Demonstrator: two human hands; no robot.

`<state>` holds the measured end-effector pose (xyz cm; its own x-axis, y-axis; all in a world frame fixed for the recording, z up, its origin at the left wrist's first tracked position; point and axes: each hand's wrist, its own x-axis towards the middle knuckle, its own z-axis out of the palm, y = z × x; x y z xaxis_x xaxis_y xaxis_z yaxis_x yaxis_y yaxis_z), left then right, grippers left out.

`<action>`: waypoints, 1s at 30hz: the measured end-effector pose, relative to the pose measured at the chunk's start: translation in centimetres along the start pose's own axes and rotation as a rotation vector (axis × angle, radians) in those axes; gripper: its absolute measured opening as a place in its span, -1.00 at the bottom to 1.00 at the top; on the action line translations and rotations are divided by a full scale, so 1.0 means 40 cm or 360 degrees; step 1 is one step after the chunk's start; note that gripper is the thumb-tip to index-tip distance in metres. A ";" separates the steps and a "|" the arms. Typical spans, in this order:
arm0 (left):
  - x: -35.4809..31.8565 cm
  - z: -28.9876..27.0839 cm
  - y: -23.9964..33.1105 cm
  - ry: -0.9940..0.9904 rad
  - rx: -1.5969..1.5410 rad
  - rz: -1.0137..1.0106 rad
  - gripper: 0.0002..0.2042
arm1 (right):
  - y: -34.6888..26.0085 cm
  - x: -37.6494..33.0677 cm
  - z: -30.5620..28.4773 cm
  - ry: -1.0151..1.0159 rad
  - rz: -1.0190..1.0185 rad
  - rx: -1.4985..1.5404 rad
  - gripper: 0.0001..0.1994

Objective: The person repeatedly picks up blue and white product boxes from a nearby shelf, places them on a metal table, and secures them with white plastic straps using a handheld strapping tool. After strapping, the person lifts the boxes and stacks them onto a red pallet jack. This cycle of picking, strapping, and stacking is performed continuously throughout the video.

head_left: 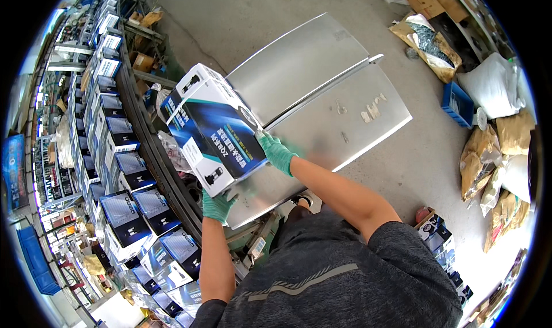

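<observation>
A blue, white and black printed cardboard box (221,135) with a pale strap across one end lies tilted between my hands, at the left end of the metal table (368,106). My left hand (217,206), in a green knit glove, grips the box's near lower end, its fingers partly hidden beneath. My right hand (276,152), gloved alike, holds the box's right edge, its fingertips at the corner of the top face. The far part of the box reaches past the table towards the shelving on the left. How much of its underside rests on the metal is hidden.
Stacks of similar boxes (122,213) fill the racking on my left, behind a dark curved rail (150,150). A raised metal ridge (322,89) divides the table. At the right stand a blue bin (457,105), white sacks (491,83) and brown bags (478,155) on the floor.
</observation>
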<state>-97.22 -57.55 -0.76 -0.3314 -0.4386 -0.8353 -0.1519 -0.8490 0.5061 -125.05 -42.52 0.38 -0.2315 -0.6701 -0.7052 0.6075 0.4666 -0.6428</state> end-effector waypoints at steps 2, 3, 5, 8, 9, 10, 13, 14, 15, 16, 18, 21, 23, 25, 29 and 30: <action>0.015 -0.001 0.037 0.0030 0.0086 0.0121 -0.17 | 0.135 0.137 -0.013 0.0003 -0.0583 -0.0725 -0.37; -0.004 0.041 0.054 0.0178 0.0096 0.0164 -0.12 | 0.168 0.170 -0.021 0.0081 -0.0754 -0.1044 -0.37; -0.019 0.062 0.063 0.0354 0.0171 0.0235 -0.08 | 0.145 0.132 -0.011 0.0123 -0.0806 -0.1085 -0.40; -0.004 0.042 0.050 0.0457 0.0397 0.0320 -0.12 | 0.070 0.037 -0.043 -0.0008 -0.0505 -0.0331 -0.47; 0.002 0.058 0.048 0.0528 0.0479 0.0380 -0.15 | 0.182 0.146 -0.086 0.0266 -0.0655 -0.0555 -0.53; 0.007 0.044 0.032 0.0621 0.0529 0.0429 -0.18 | 0.176 0.135 -0.129 0.0297 -0.0659 -0.0572 -0.54; -0.012 0.064 0.025 0.0592 0.0458 0.0423 -0.24 | 0.055 0.036 -0.376 0.0665 -0.0720 -0.0730 -0.59; -0.013 0.064 0.027 0.0579 0.0418 0.0414 -0.24 | 0.014 0.024 -0.461 0.0910 -0.0762 -0.0840 -0.61; 0.002 0.054 0.025 0.0620 0.0414 0.0427 -0.22 | -0.021 0.021 -0.555 0.1179 -0.0837 -0.0916 -0.62; 0.016 0.039 0.020 0.0671 0.0407 0.0441 -0.20 | -0.053 0.020 -0.640 0.1431 -0.0832 -0.1015 -0.61; 0.028 0.019 0.019 0.0735 0.0434 0.0374 -0.13 | -0.115 0.027 -0.792 0.1914 -0.0690 -0.1211 -0.57; 0.016 0.001 0.025 0.0761 0.0508 0.0301 -0.16 | -0.206 0.064 -0.921 0.1877 -0.0247 -0.1305 -0.47; -0.004 0.009 0.013 0.0826 0.0579 0.0329 -0.13 | -0.284 0.102 -0.936 0.1595 0.0183 -0.1283 -0.41; -0.008 0.032 0.036 0.0800 0.0634 0.0353 -0.14 | -0.214 0.245 -1.144 0.1530 -0.0091 -0.1358 -0.36; 0.039 0.019 0.039 0.0810 0.0685 0.0382 -0.12 | -0.168 0.326 -1.308 0.1441 0.0137 -0.1380 -0.38; 0.029 0.018 0.034 0.0811 0.0676 0.0351 -0.10 | -0.162 0.317 -1.292 0.1455 0.0126 -0.1439 -0.42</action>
<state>-98.48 -59.01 -0.88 0.0660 -0.7592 -0.6475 -0.5165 -0.5812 0.6288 -171.17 -24.21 -19.85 -0.8705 -0.1537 -0.4675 -0.0015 0.9508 -0.3099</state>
